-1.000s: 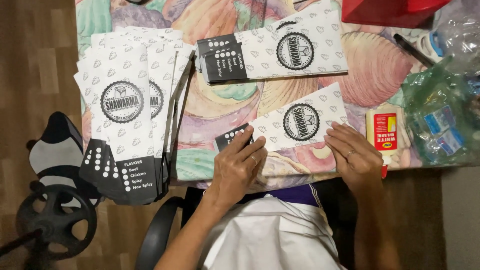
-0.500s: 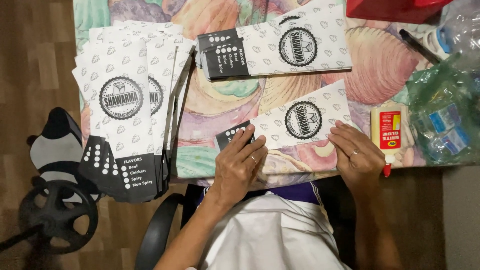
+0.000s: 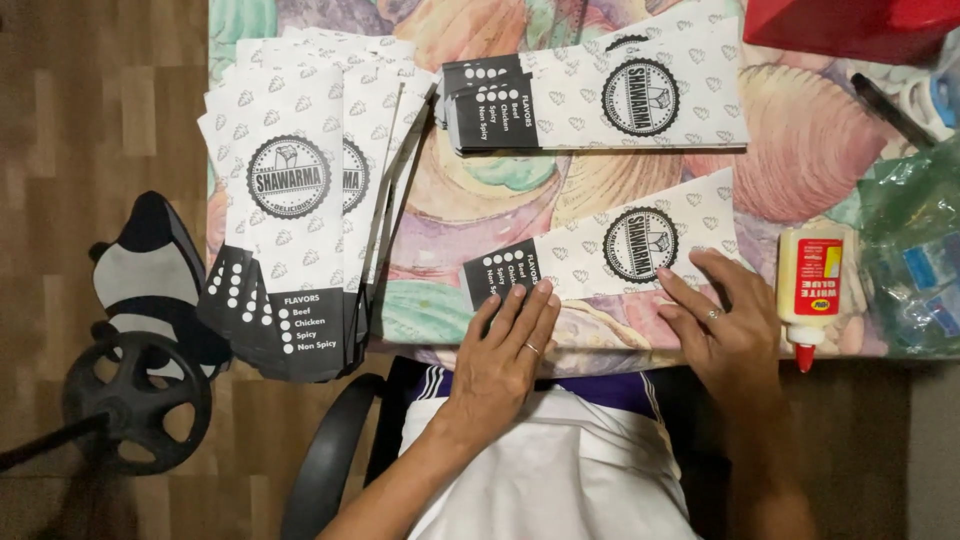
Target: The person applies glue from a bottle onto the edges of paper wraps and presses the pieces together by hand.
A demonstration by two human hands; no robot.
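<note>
Left hand [image 3: 505,350] fingers [image 3: 530,305] lie flat and close together, pressing the dark near-left end of a paper sleeve [image 3: 610,255]. Right hand [image 3: 725,325] fingers [image 3: 690,295] slightly spread, flat on the sleeve's near-right edge; no pinch, nothing held. Sleeve lies tilted on the worktop [image 3: 830,150] (near edge, approx. centre). Just right of the right hand: glue bottle [image 3: 810,285], nozzle pointing near. Far side: small stack of same sleeves [image 3: 600,95]. Left: big stack [image 3: 295,200] overhanging the worktop edge. Far right: plastic bag [image 3: 915,260].
</note>
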